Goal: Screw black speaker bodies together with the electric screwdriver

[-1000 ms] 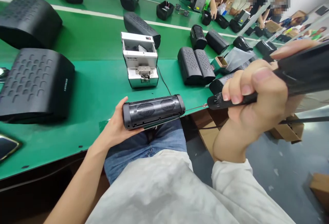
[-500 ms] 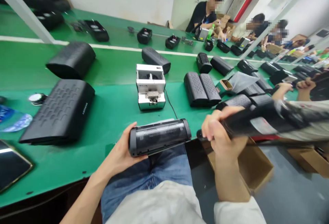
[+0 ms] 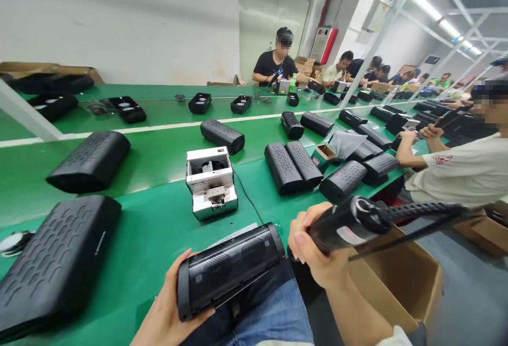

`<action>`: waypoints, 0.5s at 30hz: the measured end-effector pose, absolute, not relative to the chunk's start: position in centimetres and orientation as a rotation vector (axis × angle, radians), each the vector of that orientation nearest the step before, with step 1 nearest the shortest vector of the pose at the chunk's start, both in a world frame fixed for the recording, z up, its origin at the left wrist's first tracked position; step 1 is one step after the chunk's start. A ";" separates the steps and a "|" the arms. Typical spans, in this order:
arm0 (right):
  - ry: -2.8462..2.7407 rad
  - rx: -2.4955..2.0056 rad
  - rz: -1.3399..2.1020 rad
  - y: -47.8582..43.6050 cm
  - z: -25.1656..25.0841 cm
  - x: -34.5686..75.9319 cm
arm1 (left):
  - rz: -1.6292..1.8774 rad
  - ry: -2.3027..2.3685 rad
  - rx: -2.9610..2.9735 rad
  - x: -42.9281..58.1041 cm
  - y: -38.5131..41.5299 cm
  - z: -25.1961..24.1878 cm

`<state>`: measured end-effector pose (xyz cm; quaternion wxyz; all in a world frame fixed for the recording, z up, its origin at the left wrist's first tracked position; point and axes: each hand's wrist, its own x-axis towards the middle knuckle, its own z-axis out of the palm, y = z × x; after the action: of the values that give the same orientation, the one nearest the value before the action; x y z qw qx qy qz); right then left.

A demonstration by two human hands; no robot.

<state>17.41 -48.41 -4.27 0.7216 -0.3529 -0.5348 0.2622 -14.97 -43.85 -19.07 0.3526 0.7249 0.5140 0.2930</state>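
Left hand: the left hand (image 3: pixel 166 303) is gripping the left end of the black speaker unit (image 3: pixel 232 266); the thumb is resting over the upper edge and the fingers are curling below it.
Right hand: the right hand (image 3: pixel 311 245) is wrapping its fingers closely round the black electric screwdriver (image 3: pixel 337 227), whose rear end is pointing to the right.
Speaker unit: it is lying on a slant above the near edge of the green table (image 3: pixel 151 229) and the person's jeans (image 3: pixel 273 309), and is showing round patches of small holes.
Screwdriver tip: it seems to be meeting the right end of the unit, but the fist is hiding most of it.
Screwdriver sticker: a pale sticker (image 3: pixel 350 235) with some red marking is facing the camera; its text is staying too blurred for reading.
Speaker at left: a large black speaker (image 3: pixel 59 266) with scale-like pattern is carrying a small white brand word (image 3: pixel 100 243) on its side; the letters are coming out too small to be read.
White machine: the white machine (image 3: pixel 212 182) is standing behind the unit, and its front is bearing a short dark inscription, not legible.
Sleeve at right: a seated co-worker is wearing a pale sleeve (image 3: pixel 438 172) with a red print.
Near the table's edge: a cardboard box (image 3: pixel 381 277) is standing below the screwdriver.
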 end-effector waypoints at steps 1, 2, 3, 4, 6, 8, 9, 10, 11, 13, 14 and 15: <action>-1.186 -0.775 0.582 -48.4 -4.3 17.5 | 0.750 1.332 1.876 -15.0 -43.8 -19.0; -1.193 -0.770 0.592 -48.3 -4.4 17.6 | 0.740 1.329 1.877 -15.0 -43.8 -18.9; -1.203 -0.764 0.604 -48.3 -4.4 17.7 | 0.729 1.322 1.879 -15.0 -43.8 -18.7; -1.216 -0.754 0.623 -48.2 -4.3 17.7 | 0.722 1.312 1.882 -15.0 -43.7 -18.6; -1.244 -0.726 0.672 -48.1 -3.8 17.8 | 0.726 1.276 1.887 -15.0 -43.8 -18.3; -1.261 -0.686 0.706 -48.2 -2.8 18.0 | 0.754 1.240 1.881 -14.9 -43.9 -17.9; -1.261 -0.663 0.712 -48.3 -2.0 18.2 | 0.774 1.228 1.874 -14.7 -44.1 -17.7; -1.260 -0.640 0.711 -48.6 -1.0 18.5 | 0.796 1.226 1.868 -14.5 -44.3 -17.5; -1.255 -0.614 0.703 -48.9 0.0 19.0 | 0.818 1.236 1.862 -14.4 -44.6 -17.4; -1.228 -0.549 0.709 -49.7 1.9 20.2 | 0.873 1.267 1.857 -14.6 -45.2 -17.1; -1.203 -0.511 0.732 -50.2 2.6 21.0 | 0.907 1.293 1.855 -15.1 -45.4 -17.0; -1.170 -0.470 0.774 -50.5 2.9 21.7 | 0.946 1.333 1.852 -16.0 -45.6 -16.9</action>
<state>21.72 -50.49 2.94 0.7388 -0.2141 -0.5329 0.3526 -16.02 -45.63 -16.91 0.3292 0.7079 0.5096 0.3617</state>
